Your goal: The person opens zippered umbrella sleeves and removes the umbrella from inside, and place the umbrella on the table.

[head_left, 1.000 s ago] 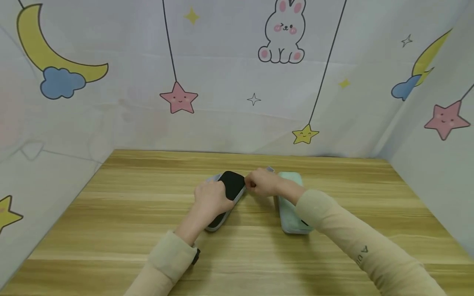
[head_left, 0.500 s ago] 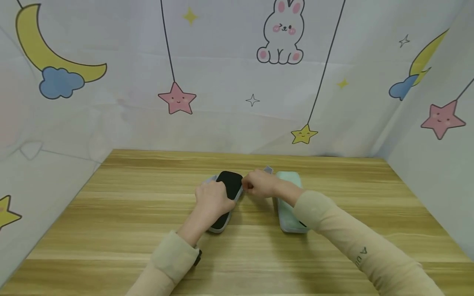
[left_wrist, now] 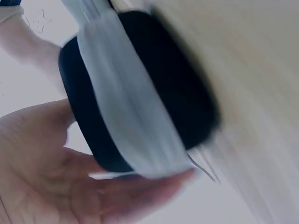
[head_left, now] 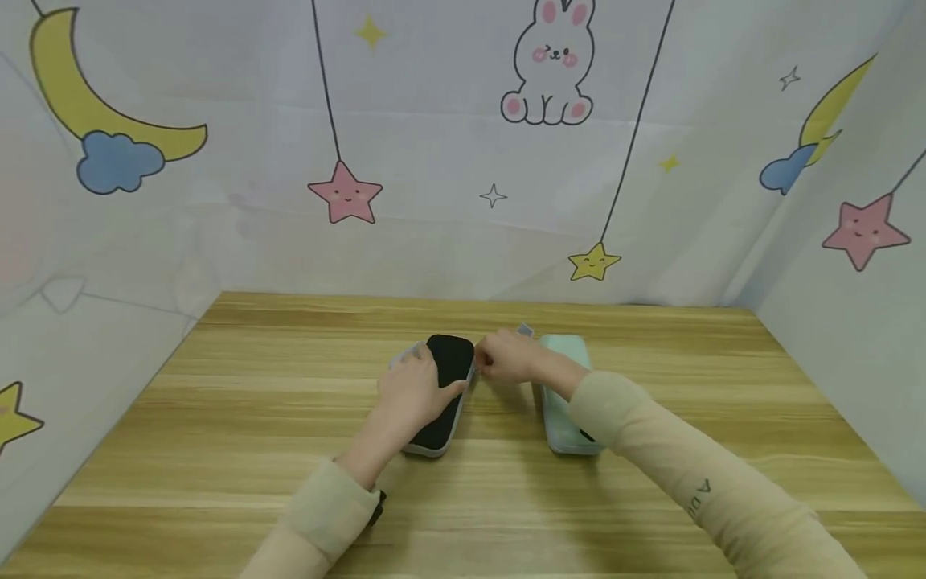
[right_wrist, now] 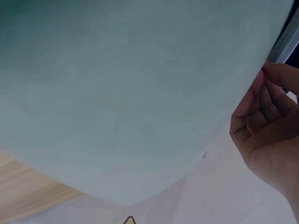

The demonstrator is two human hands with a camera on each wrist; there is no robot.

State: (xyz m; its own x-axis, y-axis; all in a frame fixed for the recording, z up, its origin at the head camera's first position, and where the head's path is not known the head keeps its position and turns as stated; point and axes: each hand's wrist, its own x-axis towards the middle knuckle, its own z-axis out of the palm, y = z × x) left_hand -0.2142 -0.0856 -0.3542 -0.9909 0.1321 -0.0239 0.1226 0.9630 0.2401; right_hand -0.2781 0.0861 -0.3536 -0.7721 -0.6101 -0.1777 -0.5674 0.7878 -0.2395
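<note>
A black zip case, pencil-case shaped with a grey side band, lies slanted on the table. My left hand spans it, thumb along the right side and fingers over the left side. At the far right corner of that case, my right hand pinches with curled fingers; what sits between the fingertips is hidden. Under the right forearm lies a mint green case, partly covered by the sleeve, and it fills much of the right wrist view. A pale blue-grey piece shows beyond the left fingers.
The wooden table has its far edge against a white cloth backdrop printed with stars, a moon and a rabbit. More cloth hangs on both sides. A small bluish-grey tab shows behind the right hand.
The black case has turned slightly, its near end shifting right. My left hand has loosened, its thumb now reaching farther out and its fingers more spread. The right hand stays at the corner.
</note>
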